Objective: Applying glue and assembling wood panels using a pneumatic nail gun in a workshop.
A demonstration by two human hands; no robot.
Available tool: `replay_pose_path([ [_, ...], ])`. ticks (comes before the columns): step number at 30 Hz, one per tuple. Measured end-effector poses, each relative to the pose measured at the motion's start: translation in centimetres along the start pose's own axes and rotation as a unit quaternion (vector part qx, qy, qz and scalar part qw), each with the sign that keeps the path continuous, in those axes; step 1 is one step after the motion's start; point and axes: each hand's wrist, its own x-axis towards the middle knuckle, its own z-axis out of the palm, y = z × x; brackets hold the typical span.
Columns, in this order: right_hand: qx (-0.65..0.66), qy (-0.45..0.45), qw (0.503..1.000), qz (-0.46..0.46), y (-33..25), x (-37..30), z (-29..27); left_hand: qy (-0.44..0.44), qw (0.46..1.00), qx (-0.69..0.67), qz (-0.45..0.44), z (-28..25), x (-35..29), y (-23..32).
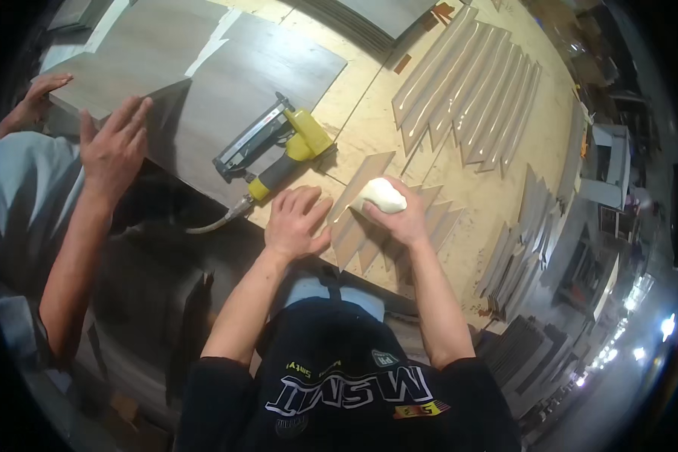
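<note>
White rounded bottle (384, 195) sits in the right hand (404, 222), gripped and tilted above slant-ended grey-brown strips (373, 167) on the pale wooden desk (369, 113). Left hand (294, 227), fingers loosely spread, is just beside the nearest strip.

Cannot see most fingertips of the right hand (404, 220) behind the white bottle (385, 194); cannot identify blurred clutter (634, 202) far right.

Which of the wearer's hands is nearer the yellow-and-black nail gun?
Left: the left hand is beside the nail gun; the right hand, holding a rounded white bottle, is farther right.
</note>
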Motion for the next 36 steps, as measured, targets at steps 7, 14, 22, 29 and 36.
replay_pose_path([
  [7, -0.012, 0.031, 0.999, -0.025, -0.3, 1.9, -1.2, 0.004, 1.0, -0.003, -0.003, 0.0, 0.2, 0.1],
  [14, -0.035, 0.083, 0.995, -0.03, -0.9, 3.9, -2.4, 0.006, 1.0, -0.006, -0.004, -0.1, 0.3, 0.2],
  [22, -0.053, 0.118, 0.991, -0.041, -0.9, 5.2, -3.2, 0.0, 1.0, -0.007, -0.013, 0.2, 0.1, 0.1],
  [29, -0.245, 0.1, 0.953, -0.147, -1.5, 3.5, -3.4, 0.002, 1.0, -0.007, -0.011, 0.0, 0.0, 0.2],
  [36, 0.155, 0.107, 0.98, 0.065, 0.4, -3.2, -3.2, 0.003, 1.0, -0.003, -0.007, 0.0, 0.0, 0.0],
])
